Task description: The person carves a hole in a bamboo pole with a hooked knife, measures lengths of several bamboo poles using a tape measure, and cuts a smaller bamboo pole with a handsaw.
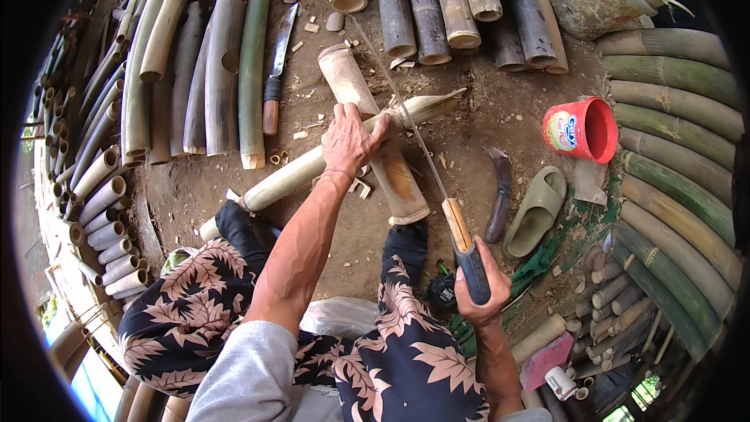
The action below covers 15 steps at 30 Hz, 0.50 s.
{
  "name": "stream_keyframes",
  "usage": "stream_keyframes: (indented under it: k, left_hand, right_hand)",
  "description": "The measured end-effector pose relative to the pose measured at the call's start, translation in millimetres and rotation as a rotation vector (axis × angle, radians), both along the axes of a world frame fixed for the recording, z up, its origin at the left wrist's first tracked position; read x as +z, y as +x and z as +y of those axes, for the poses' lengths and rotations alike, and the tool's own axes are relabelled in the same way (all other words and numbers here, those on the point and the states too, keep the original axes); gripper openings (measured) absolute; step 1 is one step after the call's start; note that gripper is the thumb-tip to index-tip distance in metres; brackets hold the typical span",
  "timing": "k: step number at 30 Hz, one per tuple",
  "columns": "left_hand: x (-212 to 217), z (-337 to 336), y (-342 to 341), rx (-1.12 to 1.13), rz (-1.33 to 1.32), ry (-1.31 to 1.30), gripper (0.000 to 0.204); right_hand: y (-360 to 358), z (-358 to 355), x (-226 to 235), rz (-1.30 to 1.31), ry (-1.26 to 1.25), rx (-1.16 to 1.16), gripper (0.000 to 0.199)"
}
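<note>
Crosswise, saw and bamboo pole meet beside the left hand

The bamboo pole (pixel 285 177) lies ahead of the person, its long axis running from lower left to upper right, where it ends in a split, pointed tip. It crosses over a thicker bamboo piece (pixel 397 181), making an X of 2 lengths on the ground. The left hand (pixel 349 142) bears down on the pole from above near that crossing, its thumb spread away from its fingers toward the saw. The right hand (pixel 482 287) is wrapped around the dark grip of the hand saw (pixel 456 225), well apart from the pole and toward the lower right. The blade slants up and leftward from there, passing over the pole just right of the left thumb, so the left hand is much the nearer of the 2 to where they cross. Whether the teeth touch the bamboo, I cannot tell.
</note>
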<state>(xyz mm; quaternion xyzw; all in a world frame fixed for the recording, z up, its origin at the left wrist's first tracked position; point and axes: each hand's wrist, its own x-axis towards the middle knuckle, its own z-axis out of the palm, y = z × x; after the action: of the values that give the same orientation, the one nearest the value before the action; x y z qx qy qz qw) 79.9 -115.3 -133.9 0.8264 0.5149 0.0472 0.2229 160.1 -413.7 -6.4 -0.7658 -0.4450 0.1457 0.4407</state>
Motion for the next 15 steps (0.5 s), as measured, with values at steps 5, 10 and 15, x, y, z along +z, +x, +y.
stream_keyframes:
  k: [5,10,15]
  left_hand:
    - [-5,2,-2,-0.013,0.046,0.039,0.059]
    - [-4,3,-1,-0.002,0.062,0.013,0.056]
    - [-6,6,-1,-0.003,0.082,0.064,0.061]
  right_hand:
    - [0,11,-12,0.058,-0.021,0.059,0.059]
    - [-8,-16,-10,0.038,-0.099,0.063,0.055]
    - [-14,-59,2,0.056,-0.101,0.061,0.057]
